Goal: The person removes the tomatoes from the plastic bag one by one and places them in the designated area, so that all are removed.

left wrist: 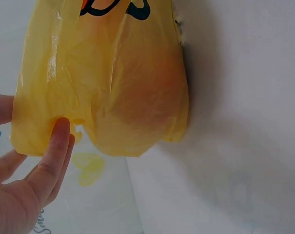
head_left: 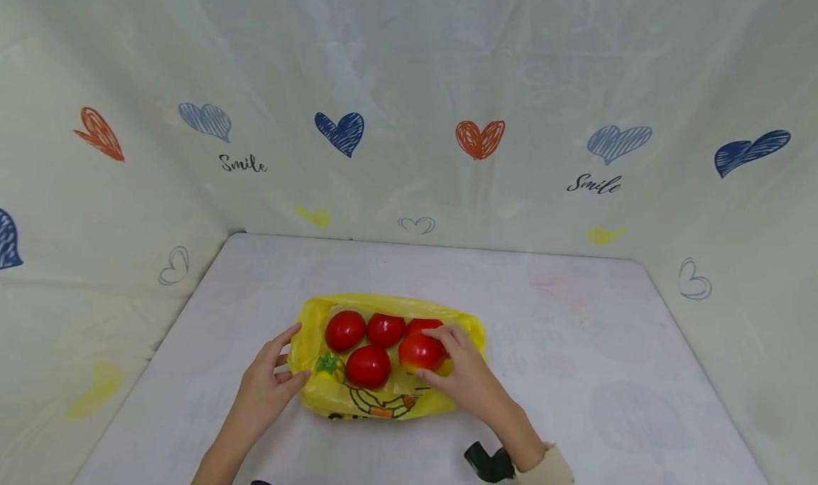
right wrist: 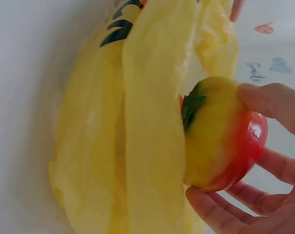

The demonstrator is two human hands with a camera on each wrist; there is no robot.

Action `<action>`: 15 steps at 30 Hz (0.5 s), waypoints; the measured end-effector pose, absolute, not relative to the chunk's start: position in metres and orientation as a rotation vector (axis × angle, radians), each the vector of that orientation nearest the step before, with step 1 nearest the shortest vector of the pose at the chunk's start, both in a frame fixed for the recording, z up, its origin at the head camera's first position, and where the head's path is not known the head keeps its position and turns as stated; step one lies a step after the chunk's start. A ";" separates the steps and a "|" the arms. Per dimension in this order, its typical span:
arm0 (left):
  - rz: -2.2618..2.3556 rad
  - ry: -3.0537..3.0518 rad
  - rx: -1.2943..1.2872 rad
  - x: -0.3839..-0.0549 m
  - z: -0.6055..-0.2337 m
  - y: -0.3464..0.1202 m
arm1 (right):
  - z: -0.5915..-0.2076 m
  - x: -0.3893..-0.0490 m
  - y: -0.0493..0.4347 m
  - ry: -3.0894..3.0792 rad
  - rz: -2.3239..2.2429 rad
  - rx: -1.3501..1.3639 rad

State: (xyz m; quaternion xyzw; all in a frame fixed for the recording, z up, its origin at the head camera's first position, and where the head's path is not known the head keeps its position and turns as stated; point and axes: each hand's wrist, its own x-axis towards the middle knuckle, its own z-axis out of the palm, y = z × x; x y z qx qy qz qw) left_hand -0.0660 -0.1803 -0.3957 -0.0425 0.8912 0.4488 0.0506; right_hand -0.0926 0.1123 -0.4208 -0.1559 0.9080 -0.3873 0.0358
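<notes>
A yellow plastic bag lies with its mouth open upward, printed with a cartoon figure on its near side. Inside are several glossy red tomatoes, one of them a yellow one showing its green leafy top. My left hand holds the bag's left end, thumb on the near side and fingers behind it. Over the bag's right part, my right hand grips a red-and-yellow tomato between thumb and fingers. Its green leaves face the bag in the right wrist view. Another red tomato is partly hidden behind it.
The bag stands on a white table with rounded far corners. A white curtain with printed hearts and "Smile" lettering surrounds it at the back and sides. A dark object is at my right wrist.
</notes>
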 end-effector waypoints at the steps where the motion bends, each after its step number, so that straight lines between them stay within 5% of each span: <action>1: 1.366 2.717 -0.127 -0.066 -0.396 -0.180 | -0.419 -0.093 0.113 2.789 -1.222 -0.460; 15: 1.355 2.708 -0.157 -0.068 -0.397 -0.182 | -0.412 -0.101 0.152 2.770 -1.569 -0.227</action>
